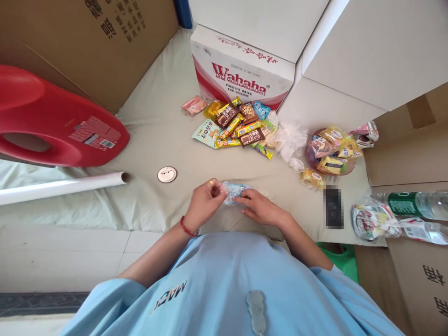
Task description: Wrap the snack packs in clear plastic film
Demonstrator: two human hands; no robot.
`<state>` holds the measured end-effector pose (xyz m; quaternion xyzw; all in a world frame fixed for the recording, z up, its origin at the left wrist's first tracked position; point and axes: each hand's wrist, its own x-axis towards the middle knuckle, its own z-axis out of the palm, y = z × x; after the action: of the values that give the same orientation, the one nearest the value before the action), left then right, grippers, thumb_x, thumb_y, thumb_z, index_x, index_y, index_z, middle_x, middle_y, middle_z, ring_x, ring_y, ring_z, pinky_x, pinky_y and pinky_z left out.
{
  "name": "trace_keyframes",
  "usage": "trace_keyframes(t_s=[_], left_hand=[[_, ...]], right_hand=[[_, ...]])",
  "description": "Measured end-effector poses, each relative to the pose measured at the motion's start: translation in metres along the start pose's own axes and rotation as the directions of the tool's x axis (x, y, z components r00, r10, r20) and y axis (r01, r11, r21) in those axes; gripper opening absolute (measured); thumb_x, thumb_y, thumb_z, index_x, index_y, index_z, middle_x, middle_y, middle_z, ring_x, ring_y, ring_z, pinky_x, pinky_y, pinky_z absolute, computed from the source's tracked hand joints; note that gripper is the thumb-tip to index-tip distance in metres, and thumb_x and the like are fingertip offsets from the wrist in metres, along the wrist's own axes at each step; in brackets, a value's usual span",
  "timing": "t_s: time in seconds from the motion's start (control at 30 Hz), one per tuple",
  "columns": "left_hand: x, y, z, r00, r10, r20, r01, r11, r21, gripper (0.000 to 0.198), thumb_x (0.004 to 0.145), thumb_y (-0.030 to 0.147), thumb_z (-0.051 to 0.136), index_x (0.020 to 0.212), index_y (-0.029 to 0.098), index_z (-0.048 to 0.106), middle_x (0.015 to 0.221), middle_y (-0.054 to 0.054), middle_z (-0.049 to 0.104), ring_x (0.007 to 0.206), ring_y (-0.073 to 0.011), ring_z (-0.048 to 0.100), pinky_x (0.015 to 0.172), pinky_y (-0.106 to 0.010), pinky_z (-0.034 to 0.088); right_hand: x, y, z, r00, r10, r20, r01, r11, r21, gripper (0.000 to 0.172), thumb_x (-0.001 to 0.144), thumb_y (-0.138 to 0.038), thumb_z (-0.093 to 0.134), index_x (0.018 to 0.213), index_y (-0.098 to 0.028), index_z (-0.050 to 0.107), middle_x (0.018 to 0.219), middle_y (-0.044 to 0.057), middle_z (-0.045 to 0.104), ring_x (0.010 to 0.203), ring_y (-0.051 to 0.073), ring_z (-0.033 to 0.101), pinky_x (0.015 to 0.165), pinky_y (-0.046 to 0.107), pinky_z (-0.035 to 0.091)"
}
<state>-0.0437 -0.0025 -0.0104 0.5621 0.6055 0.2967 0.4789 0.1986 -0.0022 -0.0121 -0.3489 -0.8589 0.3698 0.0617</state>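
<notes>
In front of my body, near the table's front edge, is a small clear plastic packet [234,190] with blue print. My left hand [207,201] pinches its left end between thumb and fingers. At its right end, my right hand [261,208] has its fingers bent onto the wrapper; where the thumb sits is hard to see. What the packet holds is blurred. A round badge [167,174], pin side up, lies to the left of my left hand. Beyond the packet is a pile of wrapped snacks [238,126].
A Wahaha water carton [243,70] stands behind the snacks. Right of them are crumpled clear plastic bags [289,140], a bowl of snacks [311,161], a blurred-out dark object [333,207] and bottles [416,205]. A red jug [66,119] and white tube [66,187] lie left.
</notes>
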Motion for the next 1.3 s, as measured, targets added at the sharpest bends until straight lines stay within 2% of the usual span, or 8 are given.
trace_keyframes(t_s=[0.17,0.23,0.4,0.53,0.73,1.0,1.17,1.3], left_hand=[[0.01,0.008,0.05,0.954,0.247,0.17,-0.28,0.937,0.21,0.027,0.091,0.02,0.047,0.095,0.018,0.074,0.109,-0.011,0.071,0.104,-0.0231,0.069,0.096,-0.041,0.057],[0.003,-0.002,0.062,0.913,0.352,0.208,-0.405,0.849,0.339,0.036,0.09,0.014,0.046,0.112,0.015,0.074,0.124,-0.015,0.069,0.118,-0.0265,0.064,0.106,-0.045,0.054],[-0.019,-0.014,0.067,0.851,0.427,0.307,-0.523,0.631,0.573,0.052,0.09,0.013,0.05,0.141,0.014,0.061,0.147,-0.02,0.059,0.132,-0.0327,0.056,0.107,-0.052,0.049],[-0.022,-0.009,0.064,0.848,0.41,0.336,-0.524,0.554,0.647,0.046,0.097,0.014,0.045,0.139,0.014,0.064,0.146,-0.017,0.062,0.13,-0.0316,0.057,0.102,-0.05,0.046],[-0.018,-0.013,0.064,0.824,0.443,0.353,-0.557,0.521,0.646,0.045,0.1,0.01,0.04,0.139,0.016,0.064,0.146,-0.015,0.063,0.133,-0.0293,0.057,0.106,-0.049,0.044],[-0.024,-0.019,0.036,0.75,0.497,0.436,-0.654,0.652,0.383,0.038,0.091,0.01,0.049,0.12,0.013,0.073,0.123,-0.016,0.074,0.129,-0.0281,0.062,0.116,-0.045,0.048],[-0.041,-0.04,-0.008,0.834,0.477,0.278,-0.543,0.797,0.263,0.036,0.095,0.016,0.043,0.113,0.021,0.074,0.121,-0.006,0.077,0.124,-0.023,0.067,0.108,-0.041,0.055],[-0.043,-0.047,-0.018,0.936,0.322,0.141,-0.349,0.897,0.272,0.029,0.095,0.023,0.045,0.099,0.022,0.074,0.103,-0.003,0.08,0.098,-0.0206,0.075,0.089,-0.035,0.06]], right_hand=[[-0.011,0.006,-0.001,0.998,-0.004,-0.069,0.011,0.995,0.096,0.037,0.098,-0.019,0.057,0.133,-0.023,0.068,0.131,0.013,0.066,0.122,0.026,0.059,0.107,0.043,0.049],[-0.022,0.011,0.0,0.975,0.12,-0.188,-0.095,0.987,0.133,0.034,0.101,-0.02,0.049,0.128,-0.025,0.069,0.119,0.009,0.07,0.112,0.023,0.063,0.102,0.041,0.052],[-0.044,0.018,0.014,0.728,0.444,-0.522,-0.523,0.853,-0.003,0.035,0.094,-0.036,0.066,0.126,-0.021,0.068,0.119,0.016,0.063,0.112,0.033,0.055,0.099,0.051,0.051],[-0.048,0.012,0.015,0.754,0.442,-0.486,-0.518,0.855,-0.027,0.008,0.091,-0.026,0.066,0.097,-0.021,0.069,0.124,0.016,0.061,0.117,0.033,0.053,0.102,0.05,0.049],[-0.001,-0.01,-0.02,0.778,0.532,-0.333,-0.509,0.845,0.163,0.012,0.098,-0.033,0.058,0.092,-0.023,0.059,0.081,0.001,0.067,0.073,0.017,0.061,0.07,0.027,0.045],[0.099,-0.03,0.0,0.849,0.525,-0.067,-0.516,0.794,-0.32,0.021,0.104,-0.019,0.045,0.117,-0.017,0.061,0.114,0.013,0.071,0.097,0.023,0.069,0.081,0.031,0.049],[0.091,-0.046,0.02,0.863,0.476,-0.168,-0.499,0.756,-0.423,0.033,0.107,-0.045,0.048,0.123,-0.017,0.057,0.12,0.015,0.063,0.104,0.026,0.065,0.079,0.034,0.053],[0.083,-0.058,0.027,0.886,0.412,-0.213,-0.462,0.749,-0.475,0.051,0.099,-0.06,0.058,0.12,-0.014,0.057,0.117,0.017,0.062,0.109,0.03,0.059,0.086,0.039,0.054]])
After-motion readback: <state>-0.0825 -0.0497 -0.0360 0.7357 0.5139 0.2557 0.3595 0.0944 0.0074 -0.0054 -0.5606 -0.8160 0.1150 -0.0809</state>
